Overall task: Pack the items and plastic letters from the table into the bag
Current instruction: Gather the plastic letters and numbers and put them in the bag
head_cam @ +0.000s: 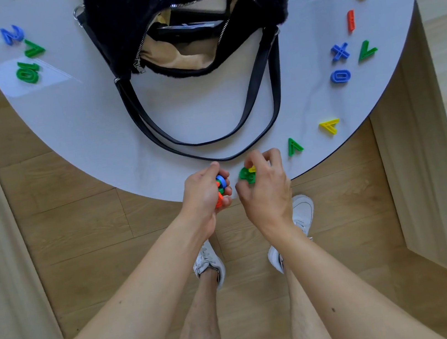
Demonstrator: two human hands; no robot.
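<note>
Left hand (206, 195) fingers curled around letters (220, 187); right hand (266, 189) fingers pinch green letter (246, 176).

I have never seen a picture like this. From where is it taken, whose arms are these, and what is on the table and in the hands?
There is one picture, from a camera worn on a person's head, looking down; no machine is involved. The round white table carries an open black furry bag and scattered coloured plastic letters, such as a green V-shaped letter and a yellow letter. The left hand holds several gathered letters, blue, green and orange. The right hand grips green and yellow letters at the table's near edge.
</note>
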